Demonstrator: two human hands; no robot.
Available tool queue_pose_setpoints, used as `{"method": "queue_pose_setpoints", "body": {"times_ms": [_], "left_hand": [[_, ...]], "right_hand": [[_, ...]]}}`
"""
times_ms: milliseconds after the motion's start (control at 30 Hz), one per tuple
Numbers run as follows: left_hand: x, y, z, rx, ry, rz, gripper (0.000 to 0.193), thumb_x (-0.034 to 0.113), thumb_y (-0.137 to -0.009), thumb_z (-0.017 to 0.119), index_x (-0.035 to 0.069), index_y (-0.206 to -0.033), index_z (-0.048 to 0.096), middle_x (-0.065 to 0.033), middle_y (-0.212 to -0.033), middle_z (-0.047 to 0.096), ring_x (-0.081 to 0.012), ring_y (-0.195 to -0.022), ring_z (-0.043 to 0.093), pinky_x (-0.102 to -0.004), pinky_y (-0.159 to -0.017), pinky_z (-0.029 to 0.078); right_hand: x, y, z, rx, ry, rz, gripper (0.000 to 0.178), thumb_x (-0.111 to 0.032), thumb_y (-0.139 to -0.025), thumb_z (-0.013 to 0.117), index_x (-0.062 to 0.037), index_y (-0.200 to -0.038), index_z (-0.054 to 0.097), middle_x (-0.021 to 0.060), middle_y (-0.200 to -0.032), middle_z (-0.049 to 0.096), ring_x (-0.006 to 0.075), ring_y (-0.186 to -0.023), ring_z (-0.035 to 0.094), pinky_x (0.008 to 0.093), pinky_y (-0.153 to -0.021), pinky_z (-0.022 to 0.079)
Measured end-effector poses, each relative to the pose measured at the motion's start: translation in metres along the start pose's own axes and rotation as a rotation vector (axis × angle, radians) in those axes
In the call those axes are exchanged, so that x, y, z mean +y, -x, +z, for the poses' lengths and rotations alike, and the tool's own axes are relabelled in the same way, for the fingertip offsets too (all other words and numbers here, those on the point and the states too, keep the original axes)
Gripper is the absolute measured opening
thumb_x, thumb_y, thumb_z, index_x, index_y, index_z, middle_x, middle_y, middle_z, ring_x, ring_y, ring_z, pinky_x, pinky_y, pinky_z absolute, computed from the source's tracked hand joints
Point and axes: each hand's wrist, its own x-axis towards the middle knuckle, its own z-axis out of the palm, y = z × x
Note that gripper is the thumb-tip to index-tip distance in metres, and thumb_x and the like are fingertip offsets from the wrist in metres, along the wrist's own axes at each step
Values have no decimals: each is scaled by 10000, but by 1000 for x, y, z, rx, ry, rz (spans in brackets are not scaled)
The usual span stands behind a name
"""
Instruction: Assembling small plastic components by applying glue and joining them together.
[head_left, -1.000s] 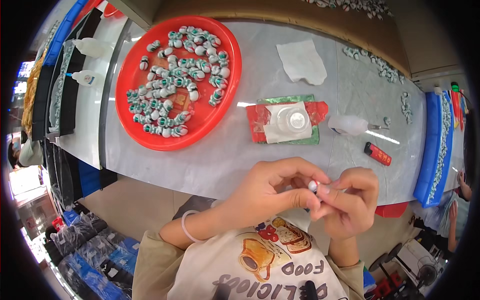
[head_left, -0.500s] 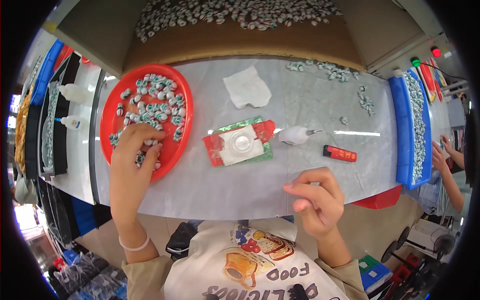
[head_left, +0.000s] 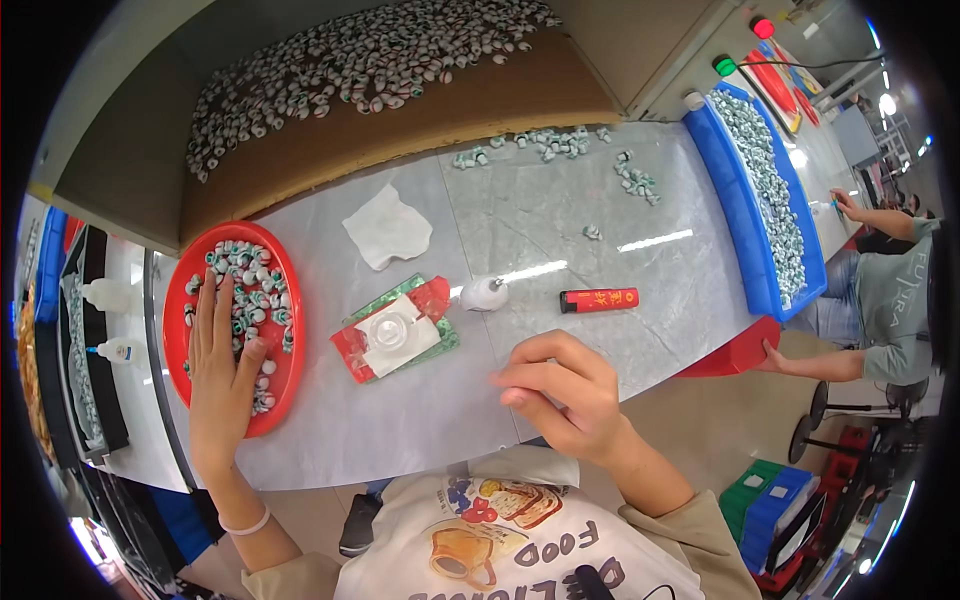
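Note:
My left hand [head_left: 222,355] lies with fingers stretched out over the red oval tray [head_left: 292,385], touching the small white-and-green pieces [head_left: 262,298] spread in it. Whether a piece sits under the palm is hidden. Above the table's front edge, my right hand [head_left: 565,390] is curled, thumb and forefinger close together; what they pinch, if anything, is too small to make out. Between the hands, a clear round dish [head_left: 388,332] rests on white paper over red and green packets [head_left: 437,298]. A white squeeze bottle [head_left: 485,293] stands beside these.
A red lighter-like stick [head_left: 600,300] lies right of the bottle. Behind are a white tissue [head_left: 388,228], loose pieces [head_left: 636,180] and a shelf box [head_left: 400,135] with many pieces. At right stand a long blue bin [head_left: 735,200] and a co-worker [head_left: 885,290].
My left hand has straightened from a curled grasp to flat, spread fingers over the tray. The right thumb and forefinger have drawn closer together. The whole view has turned and shifted rightward.

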Motion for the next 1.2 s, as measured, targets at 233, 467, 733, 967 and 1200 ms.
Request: {"method": "queue_pose_setpoints", "body": {"times_ms": [233, 467, 733, 967, 1200], "left_hand": [[2, -7, 3, 25, -86, 11, 498, 243, -829, 430, 134, -1294, 288, -69, -1362, 228, -258, -1252, 210, -376, -1015, 180], [7, -4, -9, -41, -24, 73, 498, 165, -778, 512, 110, -1250, 365, -75, -1343, 269, -273, -1227, 261, -383, -981, 252], [25, 13, -42, -126, -28, -63, 514, 93, -661, 588, 96, -1157, 456, -106, -1231, 398, -301, -1107, 392, -356, -894, 348], [19, 1, -35, -108, 98, 43, 411, 95, -632, 608, 38, -1023, 495, -107, -1130, 449, -304, -1061, 408, -366, -835, 378], [15, -7, -44, -110, 135, 71, 409, 32, -615, 602, 29, -1008, 490, -119, -1113, 467, -313, -1032, 440, -348, -847, 365]], "right_hand": [[4, 1, 1, 13, -26, 8, 94, -26, -677, 632, -9, -768, 616, 80, -735, 535, 129, -542, 482, 222, -457, 374], [4, 1, 1, 0, -21, 9, 86, -19, -674, 631, -9, -759, 617, 74, -717, 537, 126, -527, 480, 221, -446, 371], [5, 0, 2, -7, -49, 16, 90, -10, -666, 632, -11, -755, 621, 75, -703, 540, 121, -510, 476, 218, -438, 365], [3, -1, 1, -20, -71, 55, 81, -5, -663, 626, -5, -744, 622, 80, -690, 544, 123, -513, 484, 220, -441, 371], [3, -2, 0, -25, -120, 116, 65, -3, -671, 614, 3, -735, 623, 86, -668, 549, 130, -522, 499, 219, -449, 384]]}}
